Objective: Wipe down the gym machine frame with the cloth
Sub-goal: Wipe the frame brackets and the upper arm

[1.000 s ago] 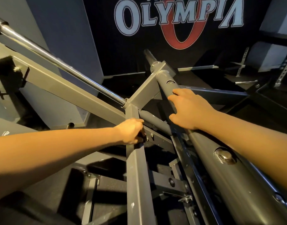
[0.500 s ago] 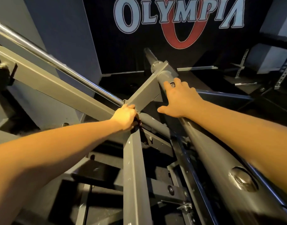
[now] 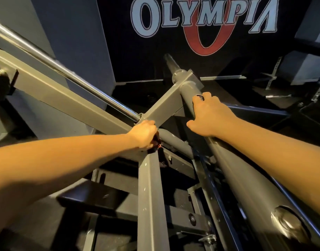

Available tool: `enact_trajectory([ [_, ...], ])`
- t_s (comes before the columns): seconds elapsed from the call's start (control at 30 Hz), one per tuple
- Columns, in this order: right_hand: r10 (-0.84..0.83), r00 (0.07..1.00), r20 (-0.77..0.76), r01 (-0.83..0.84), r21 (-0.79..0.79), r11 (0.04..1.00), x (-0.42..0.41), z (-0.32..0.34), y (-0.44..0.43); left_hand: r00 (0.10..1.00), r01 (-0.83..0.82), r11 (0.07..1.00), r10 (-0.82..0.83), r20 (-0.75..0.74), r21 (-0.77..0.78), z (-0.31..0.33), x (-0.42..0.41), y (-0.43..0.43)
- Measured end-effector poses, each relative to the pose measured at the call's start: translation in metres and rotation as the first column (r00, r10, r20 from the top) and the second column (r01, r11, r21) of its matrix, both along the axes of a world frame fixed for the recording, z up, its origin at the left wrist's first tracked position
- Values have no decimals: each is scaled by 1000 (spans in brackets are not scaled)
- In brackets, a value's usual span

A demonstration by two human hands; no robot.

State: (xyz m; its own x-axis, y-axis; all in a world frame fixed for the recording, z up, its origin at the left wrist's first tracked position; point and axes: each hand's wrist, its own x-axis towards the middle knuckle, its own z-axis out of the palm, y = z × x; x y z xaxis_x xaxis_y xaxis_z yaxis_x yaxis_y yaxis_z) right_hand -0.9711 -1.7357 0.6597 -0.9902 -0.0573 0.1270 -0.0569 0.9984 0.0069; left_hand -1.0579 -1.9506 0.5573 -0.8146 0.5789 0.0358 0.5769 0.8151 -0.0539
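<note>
A: Start at the left. What does the left hand (image 3: 144, 135) have?

B: Its fingers are curled round the cloth (image 3: 154, 146), a dark wad bunched beneath the palm. It is pressed on the frame (image 3: 65, 96) where three square beams (image 3: 150, 196) meet. The end of one chrome bar (image 3: 65, 70) sits just up and left of that grip.

A: How will the cloth handle?

B: Soft and light, I judge. It should fold round edges, so hold it bunched as it is and push with the palm. Most of it is hidden under the hand. The frame looks like stiff painted steel, too heavy to shift, so it can take firm pressure.

A: And to the right of that grip?

B: The right hand (image 3: 210, 116) lies palm down, fingers spread, on one thick round tube (image 3: 246, 178). It holds nothing and is probably bracing.

A: Counts?

B: One cloth, two hands, one chrome bar, one thick tube, and one banner (image 3: 201, 20) beyond both hands.
</note>
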Motion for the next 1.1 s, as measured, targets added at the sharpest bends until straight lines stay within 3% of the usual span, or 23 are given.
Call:
enact_trajectory([
  [0.17, -9, 1000, -9, 8, -1, 1000, 0, 1, 2, 985, -158, 985, 162, -64, 70, -9, -32, 8],
  [0.33, 13, 999, -38, -11, 39, 999, 10, 0, -2, 969, -21, 995, -3, 248, 94, 13, 56, -7],
  [0.43, 28, 999, -36, -27, 43, 999, 14, 1, -5, 952, 50, 998, -61, 300, 46, 12, 82, -4],
  [0.67, 12, 999, -41, -9, 72, 997, 9, 2, -2, 996, -90, 994, 90, -10, -63, 3, -28, 7],
  [0.77, -1, 1000, -30, 4, 85, 996, 7, 0, -2, 990, -129, 990, 125, -63, -62, -1, -40, 10],
  [0.87, -4, 999, -41, 9, 104, 995, 10, 1, -4, 995, -83, 996, 85, 57, -24, -2, -13, 6],
  [1.1, 22, 996, -85, -14, 102, 995, 19, 8, -9, 913, 204, 971, -236, 334, 128, 16, 100, -14],
])
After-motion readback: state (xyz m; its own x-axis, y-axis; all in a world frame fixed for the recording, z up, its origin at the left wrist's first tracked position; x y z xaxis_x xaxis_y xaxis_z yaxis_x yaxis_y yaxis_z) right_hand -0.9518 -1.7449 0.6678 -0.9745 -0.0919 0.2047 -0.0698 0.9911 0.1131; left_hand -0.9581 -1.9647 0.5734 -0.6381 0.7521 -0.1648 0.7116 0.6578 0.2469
